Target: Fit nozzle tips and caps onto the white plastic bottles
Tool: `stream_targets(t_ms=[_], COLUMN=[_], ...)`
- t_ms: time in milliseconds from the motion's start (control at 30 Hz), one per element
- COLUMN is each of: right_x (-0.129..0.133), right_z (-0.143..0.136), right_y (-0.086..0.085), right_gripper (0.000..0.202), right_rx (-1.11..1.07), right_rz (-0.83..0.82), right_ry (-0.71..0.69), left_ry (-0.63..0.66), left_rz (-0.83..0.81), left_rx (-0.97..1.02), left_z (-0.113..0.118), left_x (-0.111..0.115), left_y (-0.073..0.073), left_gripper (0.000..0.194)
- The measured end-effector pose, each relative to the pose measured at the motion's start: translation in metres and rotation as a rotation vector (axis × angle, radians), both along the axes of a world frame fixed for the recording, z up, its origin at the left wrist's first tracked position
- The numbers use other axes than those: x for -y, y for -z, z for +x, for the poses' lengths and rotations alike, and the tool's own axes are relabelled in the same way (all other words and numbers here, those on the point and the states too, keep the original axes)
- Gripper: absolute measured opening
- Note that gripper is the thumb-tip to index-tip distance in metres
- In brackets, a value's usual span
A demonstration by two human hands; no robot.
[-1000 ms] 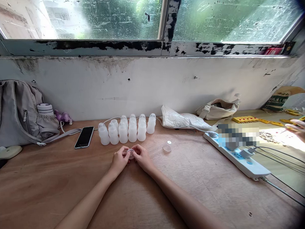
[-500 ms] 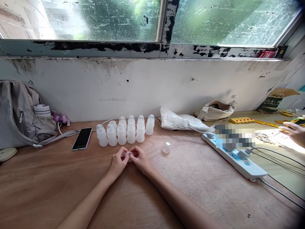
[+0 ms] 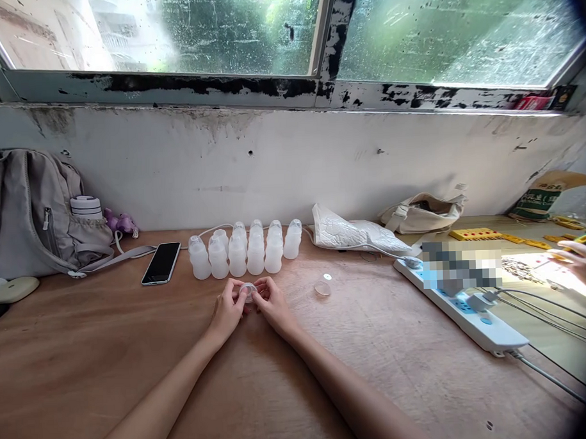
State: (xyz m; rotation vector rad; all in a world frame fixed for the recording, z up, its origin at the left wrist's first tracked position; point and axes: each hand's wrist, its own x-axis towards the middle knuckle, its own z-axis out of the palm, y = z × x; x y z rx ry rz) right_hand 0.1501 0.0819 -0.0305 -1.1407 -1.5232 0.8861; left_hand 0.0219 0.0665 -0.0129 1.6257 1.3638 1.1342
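Between my left hand (image 3: 229,311) and my right hand (image 3: 272,306) is a small, round, clear plastic piece (image 3: 248,291), like a ring or cap. Fingers of both hands are closed on its two sides, just above the wooden table (image 3: 193,376). Its exact kind is too small to tell. Behind my hands stand several frosted white bottles (image 3: 237,255) in close rows, most with clear domed tops. To the right of my right hand lie a clear round disc (image 3: 323,288) and a small white disc (image 3: 328,276).
A phone (image 3: 160,263) and a grey backpack (image 3: 33,209) are at the left. Along the wall lie a white padded packet (image 3: 355,230) and a beige bag (image 3: 425,213). A power strip (image 3: 498,327) with cables lies at the right. Another person's hand (image 3: 580,261) is at the far right.
The clear round piece shows more fully between my fingers, which have spread slightly apart around it. The whole view has shifted a little. The other person's hand remains at the far right.
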Motion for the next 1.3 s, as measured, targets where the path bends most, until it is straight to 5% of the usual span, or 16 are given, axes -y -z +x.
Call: stream_targets(t_ms=[233, 833, 1067, 1300], right_x=[0.000, 0.004, 0.010, 0.010], right_z=[0.000, -0.001, -0.002, 0.002], right_y=[0.002, -0.002, -0.010, -0.018], right_gripper=[0.006, 0.008, 0.008, 0.025], right_rx=[-0.019, -0.041, 0.040, -0.348], right_rz=[-0.021, -0.038, 0.071, -0.153], right_ry=[0.001, -0.049, 0.021, -0.259], left_ry=[0.074, 0.023, 0.017, -0.002], left_rz=[0.023, 0.033, 0.089, -0.072], left_rx=[0.048, -0.037, -0.131, 0.195], left_z=[0.001, 0.000, 0.001, -0.004], left_x=[-0.003, 0.002, 0.003, -0.007], left_y=[0.005, -0.001, -0.001, 0.005], left_gripper=[0.020, 0.012, 0.007, 0.021])
